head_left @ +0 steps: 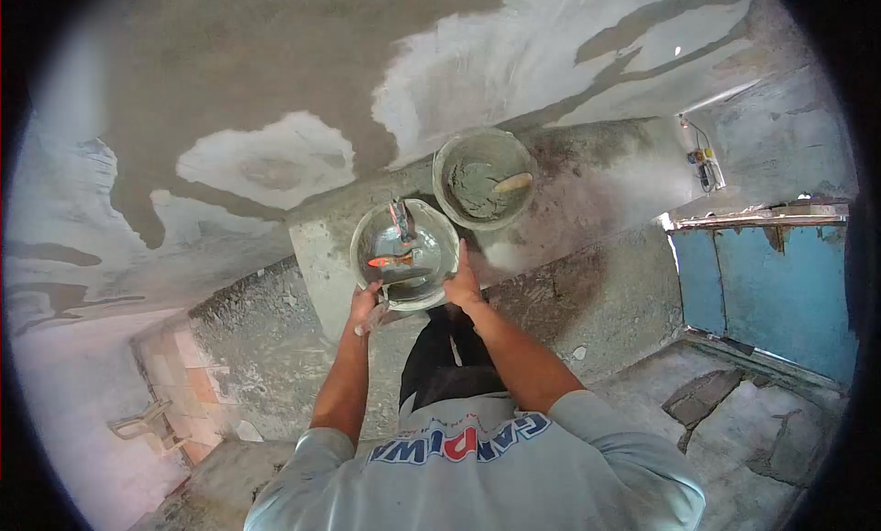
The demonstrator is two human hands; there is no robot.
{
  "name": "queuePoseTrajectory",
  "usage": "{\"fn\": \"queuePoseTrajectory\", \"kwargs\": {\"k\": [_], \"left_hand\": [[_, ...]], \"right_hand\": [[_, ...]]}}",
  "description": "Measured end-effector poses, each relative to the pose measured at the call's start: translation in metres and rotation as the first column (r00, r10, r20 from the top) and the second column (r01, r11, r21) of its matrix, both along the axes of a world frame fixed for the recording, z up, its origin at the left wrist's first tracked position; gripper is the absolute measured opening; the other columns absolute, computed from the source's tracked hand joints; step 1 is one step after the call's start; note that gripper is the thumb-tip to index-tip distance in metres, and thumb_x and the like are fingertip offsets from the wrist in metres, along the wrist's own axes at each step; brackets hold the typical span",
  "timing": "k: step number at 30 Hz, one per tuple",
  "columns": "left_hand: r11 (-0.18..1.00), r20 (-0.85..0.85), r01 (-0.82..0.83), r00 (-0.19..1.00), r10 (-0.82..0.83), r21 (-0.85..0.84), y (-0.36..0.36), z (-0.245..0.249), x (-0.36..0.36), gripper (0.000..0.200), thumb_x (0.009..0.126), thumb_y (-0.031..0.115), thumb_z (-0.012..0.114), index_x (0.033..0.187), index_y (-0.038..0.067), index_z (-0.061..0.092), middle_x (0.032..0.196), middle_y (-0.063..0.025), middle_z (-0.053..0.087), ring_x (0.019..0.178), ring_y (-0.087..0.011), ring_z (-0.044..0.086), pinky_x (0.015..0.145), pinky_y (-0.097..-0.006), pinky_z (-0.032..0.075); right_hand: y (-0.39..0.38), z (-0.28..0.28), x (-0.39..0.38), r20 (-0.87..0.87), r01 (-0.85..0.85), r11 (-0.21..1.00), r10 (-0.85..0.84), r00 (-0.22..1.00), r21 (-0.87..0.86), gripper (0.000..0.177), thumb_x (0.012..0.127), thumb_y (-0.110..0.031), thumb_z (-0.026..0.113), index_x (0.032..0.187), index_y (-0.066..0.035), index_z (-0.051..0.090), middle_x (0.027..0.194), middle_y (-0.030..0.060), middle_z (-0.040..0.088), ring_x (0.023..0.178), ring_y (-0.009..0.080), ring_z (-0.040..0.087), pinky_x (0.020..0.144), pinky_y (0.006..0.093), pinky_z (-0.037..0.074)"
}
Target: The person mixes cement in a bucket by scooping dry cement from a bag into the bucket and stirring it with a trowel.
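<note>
A round basin (360, 240) with a pale, plaster-smeared rim is in front of my body, between my hands. Inside it lie an orange-handled tool (390, 260) and another tool with a grey and red grip (399, 219); their working ends are hard to make out. My left hand (364, 303) is closed on the near-left rim, beside a pale, smeared handle-like piece (373, 320). On the near-right rim, my right hand (464, 281) grips with one finger stretched along the side. Just beyond stands a bucket (444, 201) of wet grey mortar (468, 184), a light-coloured handle (512, 182) sticking out of it.
A wall (248, 63) patched with wet grey plaster rises ahead. Both containers are by a rough cement ledge (578, 182). At right are a blue panel (780, 274) and an electrical box with wires (705, 164). Broken slabs (702, 398) lie lower right.
</note>
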State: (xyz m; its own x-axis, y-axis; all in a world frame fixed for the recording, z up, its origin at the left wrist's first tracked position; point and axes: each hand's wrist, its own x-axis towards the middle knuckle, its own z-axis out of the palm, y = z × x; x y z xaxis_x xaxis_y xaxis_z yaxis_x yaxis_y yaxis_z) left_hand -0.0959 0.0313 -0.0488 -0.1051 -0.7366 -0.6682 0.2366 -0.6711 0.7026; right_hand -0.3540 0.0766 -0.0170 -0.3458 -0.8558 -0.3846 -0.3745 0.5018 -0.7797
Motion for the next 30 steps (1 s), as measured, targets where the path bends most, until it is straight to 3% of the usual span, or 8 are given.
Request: {"fn": "queuePoseTrajectory", "kwargs": {"k": [1, 4, 5, 9, 14, 21, 24, 30], "left_hand": [[0.998, 0.014, 0.027, 1.000, -0.026, -0.054, -0.001, 0.001, -0.002, 0.045, 0.095, 0.009, 0.064, 0.138, 0.004, 0.053, 0.115, -0.0123, 0.070, 0.086, -0.0247, 0.072, 0.066, -0.0370, 0.061], [0.998, -0.017, -0.058, 0.998, 0.058, 0.006, 0.003, 0.053, -0.017, 0.044, 0.093, 0.002, 0.062, 0.136, 0.002, 0.055, 0.119, -0.0106, 0.068, 0.105, -0.0233, 0.067, 0.086, -0.0387, 0.056], [0.989, -0.152, -0.134, 0.981, 0.124, -0.055, 0.003, 0.085, -0.032, 0.047, 0.091, -0.001, 0.058, 0.138, 0.001, 0.053, 0.117, -0.0118, 0.067, 0.102, -0.0233, 0.067, 0.086, -0.0386, 0.056], [0.970, -0.064, -0.201, 0.979, 0.194, -0.136, 0.023, 0.115, -0.050, 0.050, 0.087, -0.007, 0.054, 0.136, 0.000, 0.051, 0.118, -0.0141, 0.067, 0.098, -0.0247, 0.068, 0.087, -0.0385, 0.056], [0.948, 0.068, -0.200, 0.972, 0.223, -0.247, 0.025, 0.156, -0.102, 0.048, 0.087, -0.008, 0.054, 0.134, -0.002, 0.052, 0.120, -0.0140, 0.067, 0.102, -0.0235, 0.067, 0.089, -0.0359, 0.055], [0.897, 0.132, -0.269, 0.934, 0.332, -0.351, 0.014, 0.185, -0.177, 0.048, 0.086, -0.009, 0.057, 0.133, -0.001, 0.054, 0.117, -0.0135, 0.068, 0.099, -0.0248, 0.068, 0.086, -0.0367, 0.056], [0.870, 0.094, -0.339, 0.914, 0.395, -0.358, 0.006, 0.192, -0.204, 0.045, 0.085, -0.010, 0.057, 0.129, 0.000, 0.056, 0.114, -0.0134, 0.069, 0.096, -0.0247, 0.069, 0.083, -0.0367, 0.058], [0.901, 0.222, -0.291, 0.902, 0.371, -0.321, -0.004, 0.199, -0.221, 0.076, 0.086, -0.007, 0.059, 0.154, -0.006, 0.024, 0.122, -0.0153, 0.061, 0.097, -0.0211, 0.065, 0.085, -0.0327, 0.055]], "right_hand": [[0.001, 0.000, -0.002, -0.037, -0.001, 0.998, -0.001, 0.999, -0.067, 0.101, 0.088, -0.007, 0.070, 0.167, -0.013, 0.007, 0.148, 0.0293, 0.054, 0.131, 0.0408, 0.059, 0.115, 0.0453, 0.043], [-0.007, 0.054, -0.023, 0.109, -0.092, 0.958, 0.065, 0.992, 0.273, 0.098, 0.088, -0.003, 0.069, 0.167, -0.012, 0.012, 0.152, 0.0279, 0.051, 0.126, 0.0391, 0.063, 0.110, 0.0449, 0.048], [-0.003, 0.047, -0.026, 0.178, -0.093, 0.972, 0.054, 0.983, 0.216, 0.094, 0.089, -0.002, 0.067, 0.166, -0.011, 0.015, 0.150, 0.0270, 0.052, 0.116, 0.0367, 0.068, 0.093, 0.0446, 0.060], [0.003, 0.065, -0.051, 0.285, -0.117, 0.981, 0.070, 0.956, 0.154, 0.091, 0.090, 0.000, 0.065, 0.166, -0.009, 0.016, 0.145, 0.0256, 0.055, 0.108, 0.0311, 0.070, 0.072, 0.0407, 0.067], [-0.017, 0.119, -0.098, 0.332, -0.176, 0.978, 0.130, 0.934, 0.111, 0.090, 0.089, 0.003, 0.063, 0.166, -0.009, 0.018, 0.148, 0.0211, 0.054, 0.103, 0.0288, 0.069, 0.068, 0.0392, 0.066], [-0.053, 0.098, -0.157, 0.355, -0.316, 0.936, 0.245, 0.902, 0.156, 0.084, 0.093, -0.002, 0.060, 0.166, -0.009, 0.019, 0.152, 0.0216, 0.051, 0.093, 0.0267, 0.072, 0.062, 0.0368, 0.065], [-0.056, 0.088, -0.170, 0.403, -0.255, 0.961, 0.192, 0.895, 0.107, 0.088, 0.088, -0.013, 0.065, 0.165, -0.009, 0.023, 0.139, 0.0285, 0.060, 0.096, 0.0325, 0.075, 0.075, 0.0417, 0.062], [-0.068, 0.081, -0.183, 0.571, -0.310, 0.938, 0.172, 0.803, 0.155, 0.085, 0.095, -0.003, 0.062, 0.166, -0.011, 0.018, 0.153, 0.0192, 0.050, 0.092, 0.0247, 0.072, 0.060, 0.0347, 0.064]]}}
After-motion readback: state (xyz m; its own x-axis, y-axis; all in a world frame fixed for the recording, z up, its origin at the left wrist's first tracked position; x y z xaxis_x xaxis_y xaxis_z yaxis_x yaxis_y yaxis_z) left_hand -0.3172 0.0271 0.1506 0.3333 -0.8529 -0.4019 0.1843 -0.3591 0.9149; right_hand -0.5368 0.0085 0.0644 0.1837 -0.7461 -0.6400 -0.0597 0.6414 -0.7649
